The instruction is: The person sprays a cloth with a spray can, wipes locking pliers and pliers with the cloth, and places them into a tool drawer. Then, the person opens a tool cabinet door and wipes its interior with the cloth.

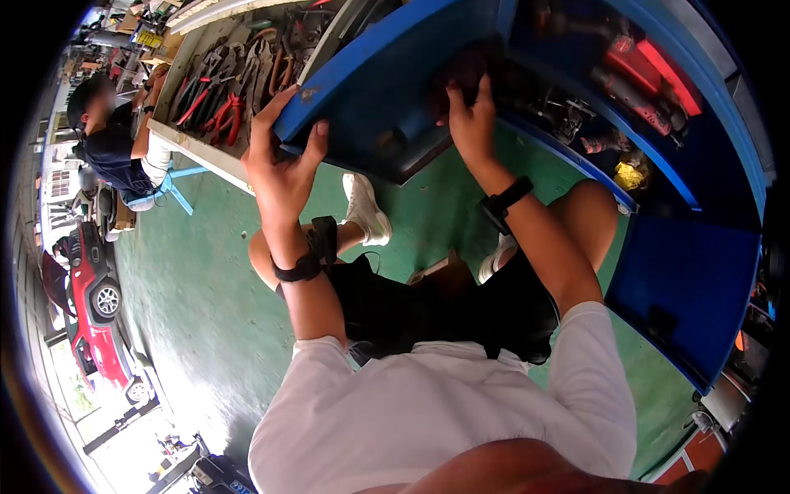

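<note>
My left hand [284, 160] grips the free edge of a blue metal cabinet door [362, 90], the thumb on its inner face and the fingers on the other side. My right hand [471, 123] is at the door's inner side, near the cabinet opening, with its fingers stretched out and apart. Behind those fingertips is a dark reddish-brown patch, too dim to make out. To the right, the blue cabinet [613, 111] holds red power tools [634, 70], metal parts [568, 123] and a yellow item [630, 174].
An open drawer [202, 152] of pliers [226, 115] stands left of the door. A second blue door [687, 280] hangs open at right. At far left a person [115, 148] sits by a light-blue stool [177, 185], with a red car [95, 321] beyond. The floor [189, 280] is green.
</note>
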Demonstrator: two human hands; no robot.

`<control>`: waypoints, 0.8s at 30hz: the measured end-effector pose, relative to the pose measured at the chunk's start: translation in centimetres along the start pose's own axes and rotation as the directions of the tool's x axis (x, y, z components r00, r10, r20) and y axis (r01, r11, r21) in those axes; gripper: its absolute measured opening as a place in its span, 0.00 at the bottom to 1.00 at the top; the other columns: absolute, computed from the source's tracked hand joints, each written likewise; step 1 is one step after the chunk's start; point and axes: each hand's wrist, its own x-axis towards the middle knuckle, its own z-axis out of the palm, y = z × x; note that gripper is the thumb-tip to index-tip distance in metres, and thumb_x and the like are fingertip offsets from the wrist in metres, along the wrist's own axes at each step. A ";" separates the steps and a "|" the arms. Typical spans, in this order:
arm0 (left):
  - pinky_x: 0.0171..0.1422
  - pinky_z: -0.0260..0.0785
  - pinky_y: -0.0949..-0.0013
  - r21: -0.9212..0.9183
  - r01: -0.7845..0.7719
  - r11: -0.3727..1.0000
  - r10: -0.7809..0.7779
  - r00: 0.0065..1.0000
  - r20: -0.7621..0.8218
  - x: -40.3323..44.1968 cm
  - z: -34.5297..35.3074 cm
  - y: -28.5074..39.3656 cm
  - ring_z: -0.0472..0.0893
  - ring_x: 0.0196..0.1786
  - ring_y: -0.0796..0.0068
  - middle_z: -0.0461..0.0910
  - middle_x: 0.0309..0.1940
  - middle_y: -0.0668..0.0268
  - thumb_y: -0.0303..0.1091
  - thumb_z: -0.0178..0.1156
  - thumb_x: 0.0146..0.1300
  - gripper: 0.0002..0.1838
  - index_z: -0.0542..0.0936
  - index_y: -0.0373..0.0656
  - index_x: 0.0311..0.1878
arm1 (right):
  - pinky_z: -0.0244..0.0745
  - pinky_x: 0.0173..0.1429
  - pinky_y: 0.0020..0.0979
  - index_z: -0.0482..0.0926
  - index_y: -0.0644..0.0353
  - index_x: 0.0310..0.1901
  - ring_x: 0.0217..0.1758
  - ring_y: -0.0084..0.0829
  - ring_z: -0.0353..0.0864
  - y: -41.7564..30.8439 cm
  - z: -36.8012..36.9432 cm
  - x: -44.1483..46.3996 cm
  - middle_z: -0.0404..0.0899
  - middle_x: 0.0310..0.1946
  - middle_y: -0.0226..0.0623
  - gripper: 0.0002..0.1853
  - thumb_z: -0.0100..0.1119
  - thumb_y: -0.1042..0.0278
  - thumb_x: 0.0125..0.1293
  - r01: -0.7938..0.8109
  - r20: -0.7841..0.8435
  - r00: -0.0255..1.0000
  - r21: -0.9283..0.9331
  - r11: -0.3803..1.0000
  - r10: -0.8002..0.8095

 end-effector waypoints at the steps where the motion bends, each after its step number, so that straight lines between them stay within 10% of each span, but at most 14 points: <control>1: 0.51 0.77 0.72 0.021 -0.035 0.999 0.036 0.999 -0.012 0.1 0.1 -0.2 0.83 0.46 0.77 0.85 0.49 0.59 0.27 0.72 0.59 0.24 0.76 0.38 0.59 | 0.82 0.24 0.32 0.53 0.69 0.75 0.30 0.30 0.83 0.3 0.1 -0.1 0.80 0.47 0.48 0.39 0.60 0.62 0.70 -0.002 0.004 1.000 -0.005 1.000 0.002; 6: 0.61 0.71 0.69 -0.031 0.078 0.997 -0.076 0.996 0.038 -0.2 -0.2 0.2 0.79 0.54 0.72 0.80 0.54 0.57 0.25 0.70 0.62 0.23 0.75 0.35 0.59 | 0.78 0.20 0.30 0.63 0.71 0.67 0.26 0.30 0.81 2.6 -1.4 0.4 0.79 0.40 0.45 0.29 0.56 0.61 0.73 -0.341 -0.028 0.934 0.226 0.912 0.357; 10: 0.50 0.78 0.72 -0.004 0.012 1.000 -0.012 1.000 -0.004 -0.3 -0.4 0.0 0.83 0.45 0.77 0.85 0.48 0.58 0.27 0.73 0.59 0.24 0.78 0.39 0.58 | 0.73 0.18 0.31 0.69 0.69 0.60 0.25 0.32 0.80 3.0 -2.2 -1.1 0.78 0.38 0.44 0.23 0.54 0.58 0.74 -0.558 -0.023 0.826 0.111 0.823 0.563; 13: 0.50 0.77 0.72 0.016 -0.008 1.000 0.009 1.000 -0.018 0.2 -0.4 -0.3 0.83 0.44 0.77 0.86 0.46 0.58 0.27 0.73 0.58 0.24 0.78 0.38 0.57 | 0.75 0.23 0.34 0.73 0.67 0.58 0.30 0.36 0.83 3.1 -1.5 0.0 0.78 0.38 0.46 0.21 0.54 0.57 0.74 -0.338 0.098 0.928 -0.192 0.922 0.360; 14: 0.50 0.77 0.72 0.011 0.022 1.000 -0.022 1.000 -0.013 0.2 -0.3 -0.3 0.83 0.44 0.77 0.86 0.46 0.58 0.27 0.73 0.57 0.24 0.78 0.38 0.57 | 0.76 0.27 0.35 0.74 0.66 0.58 0.32 0.40 0.83 3.9 -1.3 0.8 0.78 0.38 0.48 0.21 0.56 0.58 0.73 0.113 0.053 0.994 -0.342 0.933 -0.100; 15: 0.50 0.77 0.72 0.007 0.028 1.000 -0.028 0.999 -0.021 0.4 -0.3 0.0 0.83 0.44 0.77 0.86 0.46 0.58 0.27 0.73 0.57 0.24 0.78 0.38 0.57 | 0.78 0.30 0.37 0.75 0.66 0.59 0.33 0.44 0.83 4.4 -1.5 1.2 0.79 0.38 0.50 0.21 0.59 0.60 0.72 0.499 0.083 0.843 -0.486 0.717 -0.531; 18: 0.50 0.78 0.71 0.032 0.072 0.997 -0.072 0.997 0.009 0.0 -0.5 0.7 0.84 0.44 0.77 0.86 0.47 0.58 0.26 0.73 0.57 0.24 0.78 0.38 0.57 | 0.81 0.41 0.40 0.72 0.65 0.64 0.40 0.54 0.83 -4.6 -2.0 2.4 0.80 0.43 0.55 0.26 0.64 0.62 0.69 0.691 0.249 0.679 -0.533 0.487 -0.690; 24: 0.52 0.78 0.71 0.000 -0.035 0.999 0.035 0.999 -0.003 0.1 -0.4 0.2 0.84 0.44 0.77 0.87 0.45 0.59 0.27 0.73 0.54 0.24 0.80 0.38 0.56 | 0.80 0.47 0.46 0.71 0.61 0.67 0.48 0.59 0.83 -7.6 -1.5 4.4 0.80 0.54 0.56 0.27 0.62 0.66 0.67 0.751 0.270 0.621 -0.476 0.458 -0.736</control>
